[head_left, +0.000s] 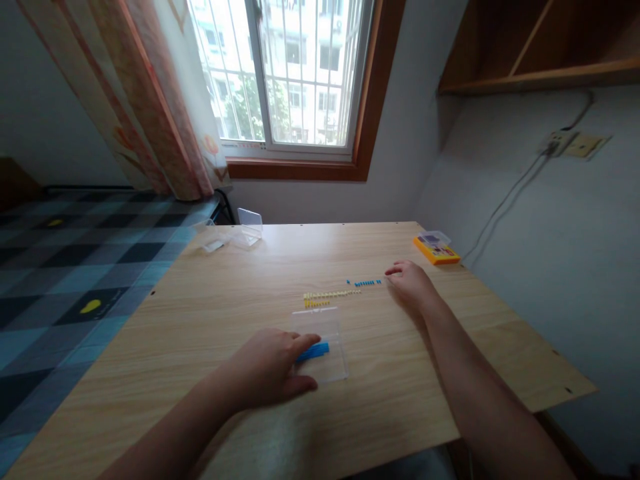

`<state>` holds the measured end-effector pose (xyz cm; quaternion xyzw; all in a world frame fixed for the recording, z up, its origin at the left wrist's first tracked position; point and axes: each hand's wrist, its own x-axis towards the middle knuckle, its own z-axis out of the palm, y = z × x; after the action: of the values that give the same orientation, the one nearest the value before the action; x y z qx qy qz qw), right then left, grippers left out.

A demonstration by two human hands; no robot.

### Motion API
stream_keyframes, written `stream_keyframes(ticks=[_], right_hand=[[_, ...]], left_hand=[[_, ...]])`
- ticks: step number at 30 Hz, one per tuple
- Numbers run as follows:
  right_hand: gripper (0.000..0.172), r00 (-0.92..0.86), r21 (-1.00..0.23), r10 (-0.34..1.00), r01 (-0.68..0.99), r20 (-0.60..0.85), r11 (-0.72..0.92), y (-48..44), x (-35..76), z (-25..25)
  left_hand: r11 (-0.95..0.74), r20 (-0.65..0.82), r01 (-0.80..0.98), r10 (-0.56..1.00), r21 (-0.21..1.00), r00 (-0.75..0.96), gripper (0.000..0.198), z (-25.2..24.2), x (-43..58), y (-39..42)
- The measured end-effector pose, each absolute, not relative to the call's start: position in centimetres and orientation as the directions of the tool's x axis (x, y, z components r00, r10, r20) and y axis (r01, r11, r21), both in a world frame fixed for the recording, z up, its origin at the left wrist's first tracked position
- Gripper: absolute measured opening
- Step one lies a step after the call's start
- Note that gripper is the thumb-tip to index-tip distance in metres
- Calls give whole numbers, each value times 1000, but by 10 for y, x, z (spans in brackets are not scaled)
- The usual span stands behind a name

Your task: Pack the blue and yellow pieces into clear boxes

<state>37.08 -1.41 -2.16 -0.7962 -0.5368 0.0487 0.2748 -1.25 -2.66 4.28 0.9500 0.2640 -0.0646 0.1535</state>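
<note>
My left hand [280,365] lies over a shallow see-through plastic case [336,340], thumb and index finger apart. Its fingertips rest against a flat blue strip [320,349] lying in the case; part of the strip is hidden under them. My right hand [411,283] is at the right end of a row of tiny blue pieces [367,283], with its fingertips pressed together. Whatever they pinch is too small to make out. Between the hands run a row of tiny cream pieces [333,294] and a shorter row of yellow pieces [317,304].
Two see-through plastic boxes [249,233] stand at the table's far left corner, one with its lid raised. An orange-yellow box [436,249] sits at the far right edge near the wall. A checked bed [100,267] adjoins the wooden table [200,320] on the left.
</note>
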Motion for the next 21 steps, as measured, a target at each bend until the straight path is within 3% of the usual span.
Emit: stream_keyframes(ticks=[21], right_hand=[[23, 94, -330, 969, 944, 227, -14, -9, 348, -26]], left_hand=[[-806, -210, 531, 489, 262, 847, 58, 45, -12, -27]])
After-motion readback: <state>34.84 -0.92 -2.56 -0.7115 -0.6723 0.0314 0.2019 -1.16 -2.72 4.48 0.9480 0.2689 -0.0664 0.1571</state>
